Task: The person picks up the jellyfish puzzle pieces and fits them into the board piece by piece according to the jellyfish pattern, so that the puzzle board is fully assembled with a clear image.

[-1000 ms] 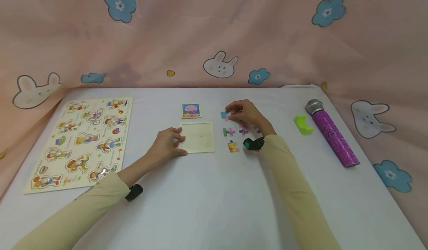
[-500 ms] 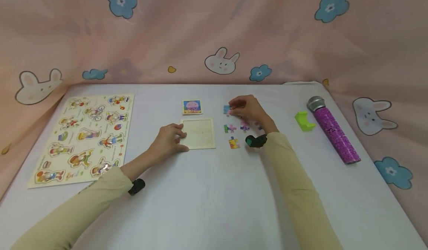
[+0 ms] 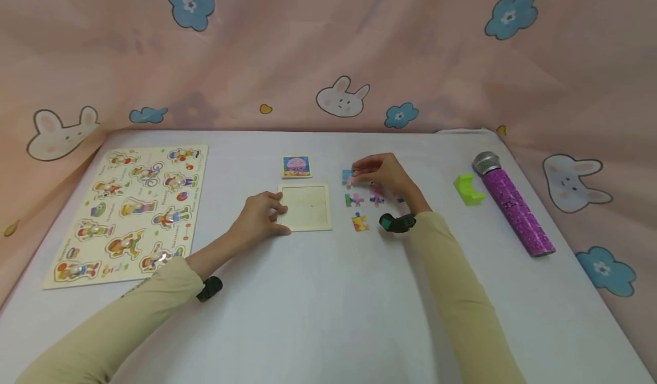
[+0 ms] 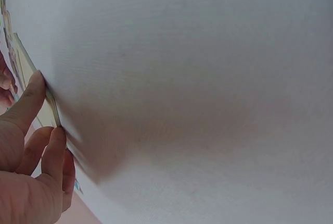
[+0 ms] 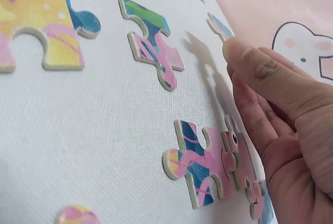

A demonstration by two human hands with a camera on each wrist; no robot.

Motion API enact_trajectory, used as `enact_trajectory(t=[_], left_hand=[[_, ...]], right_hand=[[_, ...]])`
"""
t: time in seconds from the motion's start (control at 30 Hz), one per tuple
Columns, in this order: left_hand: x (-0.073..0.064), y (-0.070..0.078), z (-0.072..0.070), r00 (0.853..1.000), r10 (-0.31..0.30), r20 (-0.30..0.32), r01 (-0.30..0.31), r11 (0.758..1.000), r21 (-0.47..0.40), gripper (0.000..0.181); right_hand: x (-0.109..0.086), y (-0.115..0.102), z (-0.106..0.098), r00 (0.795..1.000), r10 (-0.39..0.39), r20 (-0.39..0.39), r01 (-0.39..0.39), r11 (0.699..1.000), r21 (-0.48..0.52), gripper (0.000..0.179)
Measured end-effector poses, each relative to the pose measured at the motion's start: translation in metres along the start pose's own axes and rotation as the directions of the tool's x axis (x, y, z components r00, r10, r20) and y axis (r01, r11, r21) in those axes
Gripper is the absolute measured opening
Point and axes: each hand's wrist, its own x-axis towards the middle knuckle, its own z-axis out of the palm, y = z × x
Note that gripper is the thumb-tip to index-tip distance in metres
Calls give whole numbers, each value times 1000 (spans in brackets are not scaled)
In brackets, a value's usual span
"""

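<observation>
My left hand [image 3: 258,217] holds the left side of a shallow, pale wooden puzzle tray [image 3: 307,207], thumb and fingertips on its edges. In the right wrist view, my right hand [image 5: 283,104] pinches a blue and pink jigsaw piece [image 5: 220,27] between thumb and fingers. The piece is raised off the table, its shadow falling beside it. Beneath and near this hand lie several more pieces, among them a green, blue and pink piece [image 5: 154,44], a pink and blue piece [image 5: 200,164] and a yellow piece [image 5: 44,23]. The right hand partly covers some in the head view.
Behind the tray lies a small picture card [image 3: 296,166] with a pink sea creature. A large figure puzzle board [image 3: 128,218] is at the left. On the right are a green plastic block [image 3: 467,190] and a purple glittery microphone [image 3: 515,210]. A patterned curtain hangs behind the table.
The camera view shifts slightly. Both hands stay nearly in place, the right one still at the far-left jigsaw piece and the left still on the tray.
</observation>
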Motion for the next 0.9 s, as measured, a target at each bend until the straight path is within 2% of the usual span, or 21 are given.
enact_trajectory(t=[0.13,0.33,0.57,0.73,0.9], left_hand=[[-1,-1,0,1000,-5,0,5,1000,-8,47],[-2,-4,1,1000,13,-5,-13,1000,6,46],[1,-5,0,999,52,1,-52,999,9,68],[2,-4,-2,997,75,-1,-75,997,19,64],[2,-4,-2,998,57,8,-57,998,33,51]], right_hand=[[-2,1,5,1000,-25,15,24,999,44,36],[-5,-4,15,997,-58,50,55,997,59,35],[-5,-16,26,995,-88,53,83,991,102,31],[-4,-20,34,995,-83,59,76,990,115,28],[-3,-22,40,994,-82,70,73,990,119,29]])
